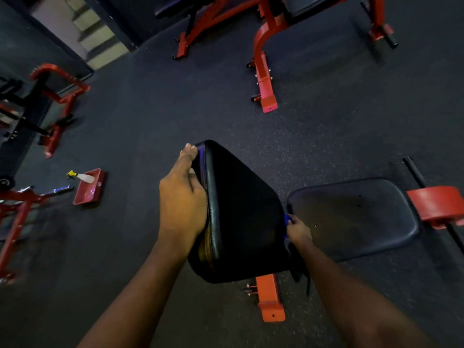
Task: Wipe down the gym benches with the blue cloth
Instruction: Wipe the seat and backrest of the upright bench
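Gripping the left edge of the tilted black backrest [241, 209] with the left hand [182, 197], fingers curled round the rim near its upper corner. Pinching the cloth [287, 219] in the right hand [298, 231], pressed to the backrest's right edge low down, just beside the seat [351, 217]; only a sliver of blue showing between fingers and padding. Holding the hands well apart, one on each side of the backrest, both arms reaching forward. Looking down past the backrest to an orange foot [270, 297] on the dark speckled floor [175, 109], directly beneath the near end. Seeing the dark seat to the right, apart from the backrest by a narrow gap, with a red roller [439, 205] on a black bar just beyond its far side. Catching more red-framed benches [266, 79] farther off at the top, well apart from the hands. Noting a red tray [88, 194] on the floor at left, with a pale bottle [81, 176], yellow at its tip, lying across its rim. Glimpsing pale stairs [98, 33] at the upper left corner.
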Action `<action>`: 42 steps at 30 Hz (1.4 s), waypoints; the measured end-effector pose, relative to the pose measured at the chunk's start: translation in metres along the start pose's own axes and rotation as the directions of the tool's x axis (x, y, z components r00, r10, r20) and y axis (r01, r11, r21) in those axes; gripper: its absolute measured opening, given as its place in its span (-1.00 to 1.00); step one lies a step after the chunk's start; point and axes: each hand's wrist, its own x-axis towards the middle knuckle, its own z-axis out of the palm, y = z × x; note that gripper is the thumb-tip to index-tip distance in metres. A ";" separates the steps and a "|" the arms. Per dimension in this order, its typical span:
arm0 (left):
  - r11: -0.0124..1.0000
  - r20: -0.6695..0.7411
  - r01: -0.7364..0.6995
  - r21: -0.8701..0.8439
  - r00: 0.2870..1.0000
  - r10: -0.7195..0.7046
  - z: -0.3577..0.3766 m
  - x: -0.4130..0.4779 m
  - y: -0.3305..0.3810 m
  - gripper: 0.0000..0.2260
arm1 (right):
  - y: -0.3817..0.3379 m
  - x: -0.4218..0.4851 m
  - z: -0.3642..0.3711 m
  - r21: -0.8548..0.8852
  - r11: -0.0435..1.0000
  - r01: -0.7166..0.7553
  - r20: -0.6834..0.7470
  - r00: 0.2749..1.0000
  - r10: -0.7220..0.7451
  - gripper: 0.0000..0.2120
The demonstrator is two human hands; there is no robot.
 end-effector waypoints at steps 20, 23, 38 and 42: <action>0.998 -0.048 -0.054 -0.016 0.997 0.053 0.001 -0.001 -0.005 -0.59 | 0.042 -0.032 0.022 0.237 0.971 0.037 -0.072 0.997 -0.020 -0.63; 0.997 -0.052 -0.073 -0.005 0.996 0.073 0.001 -0.002 -0.006 -0.59 | 0.038 -0.069 0.022 0.203 0.978 0.052 -0.184 0.983 -0.014 -0.64; 0.963 0.087 -0.260 0.074 0.963 0.254 -0.004 0.005 -0.021 -0.57 | -0.087 -0.251 0.019 -0.002 0.888 0.460 -0.516 0.760 -0.395 -0.68; 0.936 0.162 -0.343 0.083 0.931 0.327 -0.011 0.006 -0.024 -0.57 | -0.114 -0.298 0.028 0.066 0.878 0.475 -0.632 0.700 -0.331 -0.67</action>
